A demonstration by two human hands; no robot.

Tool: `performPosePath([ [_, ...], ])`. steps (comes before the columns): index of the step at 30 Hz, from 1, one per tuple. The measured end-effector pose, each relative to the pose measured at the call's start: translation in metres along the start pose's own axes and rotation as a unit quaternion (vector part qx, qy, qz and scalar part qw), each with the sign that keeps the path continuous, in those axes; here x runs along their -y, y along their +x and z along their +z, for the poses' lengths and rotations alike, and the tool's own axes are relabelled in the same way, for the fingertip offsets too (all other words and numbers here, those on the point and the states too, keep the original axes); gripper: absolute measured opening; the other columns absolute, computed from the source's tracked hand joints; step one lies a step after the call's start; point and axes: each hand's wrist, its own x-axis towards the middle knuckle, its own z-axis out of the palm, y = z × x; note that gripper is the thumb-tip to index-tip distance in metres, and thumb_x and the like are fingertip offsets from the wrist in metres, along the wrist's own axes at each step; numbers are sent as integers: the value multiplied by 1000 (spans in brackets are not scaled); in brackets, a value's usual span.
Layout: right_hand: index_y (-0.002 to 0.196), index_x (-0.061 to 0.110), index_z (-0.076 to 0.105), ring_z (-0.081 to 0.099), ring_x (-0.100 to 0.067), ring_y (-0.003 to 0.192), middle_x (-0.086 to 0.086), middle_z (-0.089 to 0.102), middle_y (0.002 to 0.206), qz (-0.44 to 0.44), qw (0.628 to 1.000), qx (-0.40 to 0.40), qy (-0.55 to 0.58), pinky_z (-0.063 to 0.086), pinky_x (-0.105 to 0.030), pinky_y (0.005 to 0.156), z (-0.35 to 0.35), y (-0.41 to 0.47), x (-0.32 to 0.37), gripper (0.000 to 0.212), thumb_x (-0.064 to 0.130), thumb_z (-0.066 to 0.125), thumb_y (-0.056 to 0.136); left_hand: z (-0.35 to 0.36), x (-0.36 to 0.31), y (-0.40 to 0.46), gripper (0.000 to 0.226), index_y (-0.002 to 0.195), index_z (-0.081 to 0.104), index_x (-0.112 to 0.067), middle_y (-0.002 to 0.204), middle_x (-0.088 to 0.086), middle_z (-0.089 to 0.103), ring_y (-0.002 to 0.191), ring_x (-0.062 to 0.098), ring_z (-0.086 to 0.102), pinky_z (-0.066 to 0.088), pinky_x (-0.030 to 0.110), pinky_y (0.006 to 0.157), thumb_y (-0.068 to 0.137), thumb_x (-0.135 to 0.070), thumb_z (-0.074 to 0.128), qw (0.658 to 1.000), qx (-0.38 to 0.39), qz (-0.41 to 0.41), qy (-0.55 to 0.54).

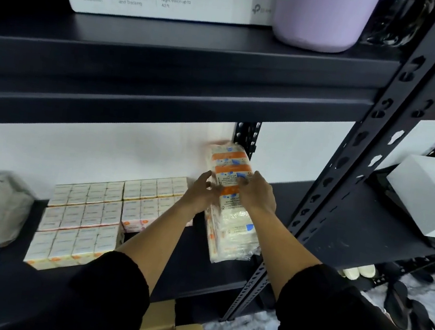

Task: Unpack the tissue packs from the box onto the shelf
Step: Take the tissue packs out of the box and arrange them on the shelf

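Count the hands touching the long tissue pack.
2: the left hand on the long tissue pack's left side, the right hand on its right, on the shelf.
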Motion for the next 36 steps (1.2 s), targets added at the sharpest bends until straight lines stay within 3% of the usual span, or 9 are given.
performPosePath([
  [3,115,18,50,61,-30,96,-4,59,108,-6,1000,-20,-3,52,-48,83,-3,-4,2,32,45,48,98,-3,0,-3,72,151,26,-24,142,9,50,123,25,56,48,45,103,91,-33,65,1000,-22,-10,15],
  [5,117,21,51,62,-30,97,-3,60,109,-18,1000,-21,-3,53,-51,86,-2,-6,4,30,44,47,97,-1,-2,-6,69,147,33,-22,133,9,57,114,23,61,51,42,100,89,-33,67,1000,-18,-3,1],
  [9,116,27,55,63,-30,95,-3,61,106,-23,1000,-14,1,53,-52,87,4,-6,6,30,41,47,91,4,-5,-6,90,142,42,-29,125,5,64,108,20,66,53,44,97,62,-52,78,1000,-1,10,6],
  [14,135,27,48,54,-36,115,-8,52,125,-19,999,12,-26,44,-52,99,0,-10,5,37,33,46,98,2,0,-9,66,149,31,-33,148,6,46,122,23,56,50,46,101,92,-27,64,999,-4,21,44],
  [18,140,25,43,46,-37,126,-8,48,135,-36,998,3,-44,34,-54,104,2,-11,4,43,33,46,98,-7,1,-14,66,151,28,-29,154,10,36,137,27,42,41,48,110,95,-26,61,997,-18,18,66],
  [23,151,24,34,37,-34,137,-7,39,151,-93,992,-25,-79,27,-52,112,6,-27,17,56,32,45,98,-29,6,-34,61,152,30,-26,151,10,40,136,25,44,37,40,112,97,-23,57,993,-55,26,98],
  [26,154,24,30,27,-31,146,-6,30,160,-112,989,-9,-96,20,-52,119,15,-50,33,60,36,48,99,-44,11,-52,59,150,34,-27,151,5,41,133,21,46,41,31,105,96,-25,58,990,-82,31,111],
  [36,153,23,35,26,-31,147,-7,33,159,-166,981,32,-92,18,-49,121,75,-164,66,60,39,50,97,-132,58,-161,53,148,36,-29,152,2,39,137,18,41,34,30,109,97,-36,51,980,-132,38,143],
])
